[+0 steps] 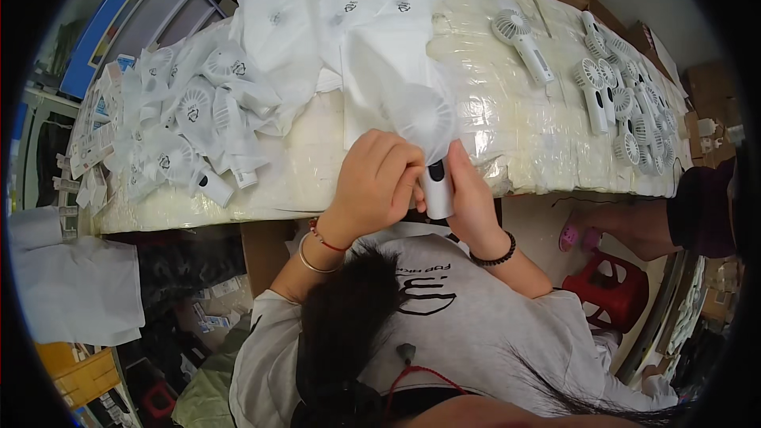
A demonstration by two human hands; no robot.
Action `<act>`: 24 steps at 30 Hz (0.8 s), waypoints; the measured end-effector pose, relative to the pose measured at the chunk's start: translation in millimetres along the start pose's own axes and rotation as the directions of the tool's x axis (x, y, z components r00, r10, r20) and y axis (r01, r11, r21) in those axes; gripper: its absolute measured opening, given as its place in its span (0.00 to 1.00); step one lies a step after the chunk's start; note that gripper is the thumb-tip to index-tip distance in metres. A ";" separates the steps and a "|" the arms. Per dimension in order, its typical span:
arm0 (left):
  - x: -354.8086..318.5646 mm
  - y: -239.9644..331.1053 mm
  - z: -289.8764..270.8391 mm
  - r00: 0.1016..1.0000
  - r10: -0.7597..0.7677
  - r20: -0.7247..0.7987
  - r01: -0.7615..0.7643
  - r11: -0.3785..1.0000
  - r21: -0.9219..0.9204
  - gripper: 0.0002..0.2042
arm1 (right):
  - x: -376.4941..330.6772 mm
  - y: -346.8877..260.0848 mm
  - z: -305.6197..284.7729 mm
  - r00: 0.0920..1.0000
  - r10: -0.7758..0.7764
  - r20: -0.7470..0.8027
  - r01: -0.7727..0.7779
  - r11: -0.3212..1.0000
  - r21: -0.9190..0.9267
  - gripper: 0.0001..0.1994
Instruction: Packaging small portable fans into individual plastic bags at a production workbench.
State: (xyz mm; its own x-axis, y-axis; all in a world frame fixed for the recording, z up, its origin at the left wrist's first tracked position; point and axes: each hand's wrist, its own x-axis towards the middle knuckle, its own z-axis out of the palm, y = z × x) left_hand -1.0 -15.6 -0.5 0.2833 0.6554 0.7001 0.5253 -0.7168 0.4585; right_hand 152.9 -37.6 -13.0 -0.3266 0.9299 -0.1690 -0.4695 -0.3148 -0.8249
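White plastic handheld fan (434,162), half sleeved in a thin translucent white bag (396,79), sits at the near edge of the plastic-wrapped table (507,135); left hand (372,186) pinches the bag at the fan's neck, right hand (472,202) is closed round the handle; judged best to hold the handle steady and draw the bag straight along it; long axis runs near-far, head away, handle toward the person.

Between the hands, the fan handle (437,186) is smooth white plastic; its thin bag (396,83) looks translucent, slightly matt. The table cover (507,111) beyond is glossy film.
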 end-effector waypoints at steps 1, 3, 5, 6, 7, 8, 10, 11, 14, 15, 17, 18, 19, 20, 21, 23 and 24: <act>1.6 2.7 -0.8 0.999 -0.006 -0.042 0.006 1.000 0.004 0.06 | -0.9 1.5 3.5 0.993 -0.119 -0.008 0.115 0.970 -0.215 0.27; 7.1 9.9 -2.0 0.992 -0.017 -0.124 0.018 1.000 0.013 0.06 | -1.9 1.3 7.4 0.938 -0.342 0.054 0.304 0.740 -0.601 0.24; 11.3 22.8 -1.6 0.988 0.145 0.054 -0.145 0.989 -0.004 0.06 | 3.7 -5.6 9.1 0.960 -0.280 0.009 0.253 0.853 -0.457 0.25; 3.3 27.0 1.9 0.988 0.143 0.052 -0.143 0.990 0.004 0.06 | 10.1 -11.9 9.3 0.977 -0.212 -0.028 0.195 0.935 -0.296 0.25; -10.9 30.9 6.6 0.982 0.140 0.127 -0.132 0.989 -0.070 0.09 | 15.4 -17.7 9.7 0.989 -0.137 -0.050 0.130 0.984 -0.124 0.25; -19.1 32.9 8.8 0.970 0.141 0.200 -0.114 0.983 -0.142 0.12 | 17.6 -21.4 10.6 0.997 -0.055 -0.057 0.058 0.997 0.051 0.26; -18.9 32.3 8.7 0.990 0.078 0.122 -0.064 0.992 -0.111 0.13 | 14.4 -26.0 9.2 0.999 -0.010 0.033 0.010 1.000 -0.001 0.25; -19.4 32.6 4.2 0.999 0.010 0.041 -0.007 0.997 -0.077 0.15 | 11.9 -27.8 10.7 0.991 0.045 0.126 -0.039 0.998 -0.054 0.25; -26.1 29.8 -23.5 0.984 -0.123 -0.129 0.120 0.992 -0.028 0.20 | 3.2 -36.5 19.8 0.936 0.158 0.314 -0.028 0.924 -0.381 0.21; -31.7 25.8 -43.7 0.983 -0.131 -0.128 0.127 0.991 -0.034 0.22 | 0.7 -40.2 26.5 0.932 0.149 0.330 0.068 0.822 -0.565 0.19; -25.5 11.9 -81.5 0.947 -0.125 -0.295 0.117 0.992 -0.045 0.19 | 6.0 -42.9 41.7 0.916 -0.057 0.397 0.287 0.785 -0.550 0.18; -19.9 4.5 -100.7 0.923 -0.135 -0.361 0.121 0.991 -0.062 0.19 | 9.0 -46.3 46.6 0.858 -0.258 0.444 0.483 0.701 -0.525 0.16; -15.5 -0.8 -120.7 0.893 -0.089 -0.442 0.093 0.996 -0.012 0.17 | 10.0 -55.1 44.7 0.899 -0.216 0.381 0.403 0.749 -0.527 0.16; -13.2 -10.4 -141.9 0.880 -0.085 -0.467 0.118 0.992 0.042 0.18 | 10.0 -66.7 35.3 0.935 -0.173 0.309 0.319 0.789 -0.525 0.15; -6.9 -20.6 -162.4 0.871 0.004 -0.491 0.089 0.982 0.165 0.18 | 10.0 -73.0 26.5 0.941 -0.245 0.234 0.339 0.703 -0.625 0.15; 9.0 -44.4 -207.3 0.863 0.033 -0.504 0.154 0.933 0.325 0.22 | 12.9 -87.1 16.1 0.868 -0.471 0.154 0.367 0.402 -0.839 0.16; 15.5 -56.6 -232.0 0.869 0.058 -0.492 0.179 0.889 0.421 0.23 | 14.3 -92.6 7.5 0.805 -0.565 0.183 0.356 0.212 -0.910 0.16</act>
State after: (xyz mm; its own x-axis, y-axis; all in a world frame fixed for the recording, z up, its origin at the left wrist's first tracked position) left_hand -212.5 -20.0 111.4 -0.1182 0.4107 0.9041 0.8555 -0.4202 0.3027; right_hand 185.5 3.4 65.0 -0.1479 0.8912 0.4287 0.5312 0.4373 -0.7257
